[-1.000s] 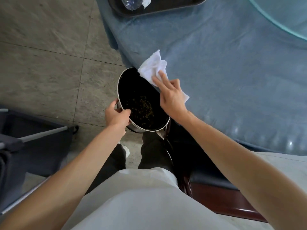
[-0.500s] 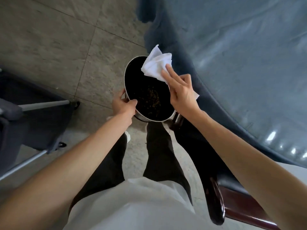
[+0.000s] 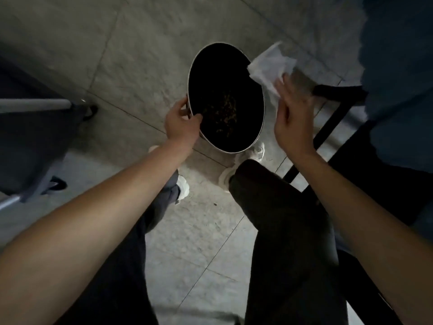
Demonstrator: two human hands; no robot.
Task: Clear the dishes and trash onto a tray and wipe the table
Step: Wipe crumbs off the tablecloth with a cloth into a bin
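Black bin (image 3: 225, 73) mouth toward camera

Dim, underexposed shot w/ grainy, soft detail; the tiled floor (image 3: 145, 55) catches the most light. Motion blur smears the right hand (image 3: 293, 118) & white tissue (image 3: 269, 64). Wide-angle stretch bulges both forearms at the bottom corners.
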